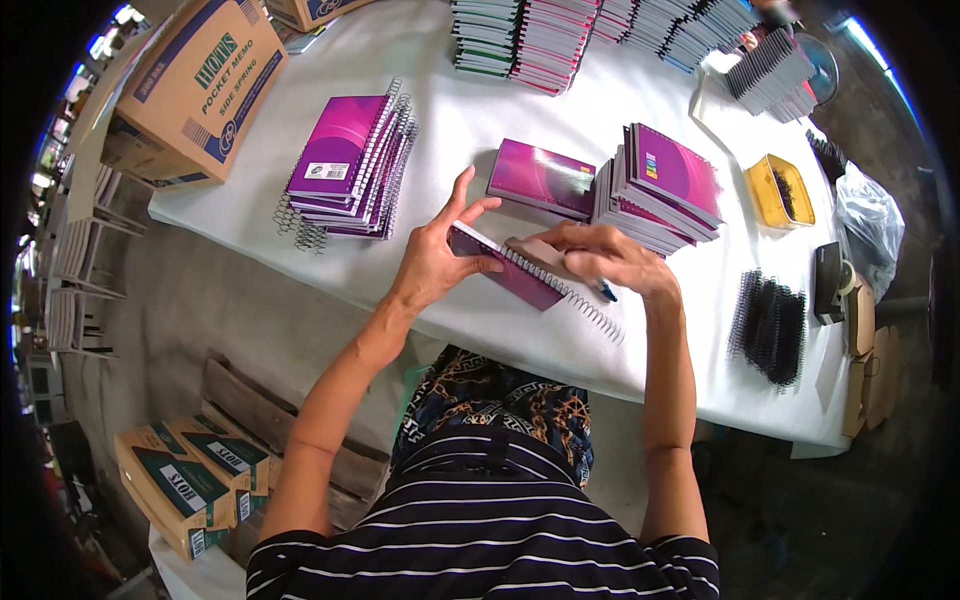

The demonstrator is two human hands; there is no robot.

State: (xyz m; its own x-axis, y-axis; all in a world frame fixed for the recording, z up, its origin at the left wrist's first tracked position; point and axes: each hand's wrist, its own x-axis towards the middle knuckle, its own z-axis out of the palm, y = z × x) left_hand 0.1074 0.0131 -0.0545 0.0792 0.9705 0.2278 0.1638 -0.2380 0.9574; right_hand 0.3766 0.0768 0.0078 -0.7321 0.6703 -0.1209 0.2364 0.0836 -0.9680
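A small notebook [530, 285] with a purple cover lies tilted over the table's near edge. My left hand [437, 250] grips its left end, thumb on the cover and a finger raised. Along its punched edge runs a light metal spiral coil [585, 305], whose loose end sticks out past the lower right corner. My right hand [605, 255] bends over the coil, its fingers closed on it and partly blurred. A small dark-blue object [607, 291] shows just below that hand; its kind is unclear. Beyond it stand a purple notebook stack [660, 180] and another purple pile [540, 175].
Coil-bound purple notebooks [345, 150] are stacked at left, beside a cardboard box [200, 95]. More notebook stacks [550, 40] line the far side. At right are a yellow tub [780, 192], black coils [768, 330], a tape dispenser [830, 285] and a plastic bag [870, 215].
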